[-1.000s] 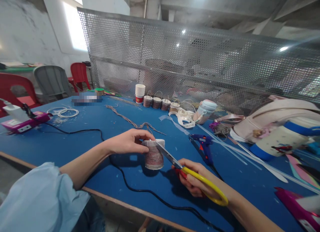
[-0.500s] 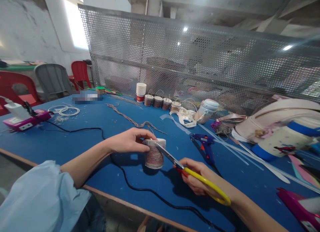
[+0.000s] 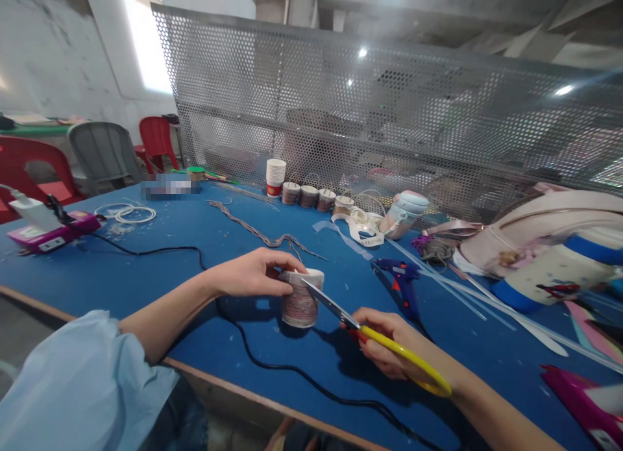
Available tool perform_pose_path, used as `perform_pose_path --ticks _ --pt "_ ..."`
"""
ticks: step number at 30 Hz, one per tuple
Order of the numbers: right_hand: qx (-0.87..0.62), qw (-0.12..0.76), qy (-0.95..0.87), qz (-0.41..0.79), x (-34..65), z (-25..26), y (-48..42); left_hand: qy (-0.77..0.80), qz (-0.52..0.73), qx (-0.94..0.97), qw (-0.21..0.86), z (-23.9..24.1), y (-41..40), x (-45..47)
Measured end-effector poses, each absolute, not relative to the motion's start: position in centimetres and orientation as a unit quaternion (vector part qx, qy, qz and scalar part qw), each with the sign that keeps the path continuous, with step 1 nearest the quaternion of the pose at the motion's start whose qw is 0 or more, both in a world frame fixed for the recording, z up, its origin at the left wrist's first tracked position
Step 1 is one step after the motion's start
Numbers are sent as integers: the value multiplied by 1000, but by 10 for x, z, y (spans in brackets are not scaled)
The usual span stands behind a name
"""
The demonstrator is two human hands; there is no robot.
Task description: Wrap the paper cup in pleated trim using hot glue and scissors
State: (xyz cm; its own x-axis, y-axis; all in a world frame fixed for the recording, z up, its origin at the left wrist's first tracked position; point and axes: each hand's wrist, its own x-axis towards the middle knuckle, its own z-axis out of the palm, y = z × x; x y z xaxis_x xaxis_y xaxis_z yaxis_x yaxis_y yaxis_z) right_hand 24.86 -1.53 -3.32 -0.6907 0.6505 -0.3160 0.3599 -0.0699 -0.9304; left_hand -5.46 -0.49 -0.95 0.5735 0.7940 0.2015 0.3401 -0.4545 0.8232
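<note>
A small paper cup [image 3: 300, 308] wrapped in brownish-pink cord stands upright on the blue table, its white rim showing at the top. My left hand [image 3: 263, 272] grips the cup's upper left rim between thumb and fingers. In my right hand [image 3: 384, 344] are scissors [image 3: 406, 359] with yellow handles and a red part, closed around by my fingers. Their metal blades point up and left, with the tips at the cup's upper wall. Whether the blades are parted is hard to make out.
A blue glue gun [image 3: 402, 282] lies right of the cup. Behind stand several wrapped cups [image 3: 308, 196] and a paper cup stack [image 3: 276, 175]. Loose cords [image 3: 257, 230] lie beyond my left hand. A black cable [image 3: 296, 372] crosses in front; a bottle [image 3: 555, 272] and bag [image 3: 516, 227] sit right.
Both hands, the cup and the scissors stay almost in place. The view has shifted very slightly; the scissors' tips remain at the cup's upper wall.
</note>
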Motion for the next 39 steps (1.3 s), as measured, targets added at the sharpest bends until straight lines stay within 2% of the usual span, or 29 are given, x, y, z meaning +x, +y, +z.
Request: perform_pose_path --ticks 5,18,25,31,39 --pt "-383 92 -681 618 250 -25 -15 354 282 809 375 -8 -6 -54" --pt "-342 46 -648 679 245 -10 -10 338 255 839 342 -7 -7 -55" --pt "-360 25 -680 638 251 -9 -8 334 247 842 344 -4 -9 -54" --pt "-373 -27 -695 615 256 -1 -5 303 239 857 341 -2 -11 -55" --pt "-352 -40 -673 649 248 12 -7 283 239 876 308 1 -15 -53"
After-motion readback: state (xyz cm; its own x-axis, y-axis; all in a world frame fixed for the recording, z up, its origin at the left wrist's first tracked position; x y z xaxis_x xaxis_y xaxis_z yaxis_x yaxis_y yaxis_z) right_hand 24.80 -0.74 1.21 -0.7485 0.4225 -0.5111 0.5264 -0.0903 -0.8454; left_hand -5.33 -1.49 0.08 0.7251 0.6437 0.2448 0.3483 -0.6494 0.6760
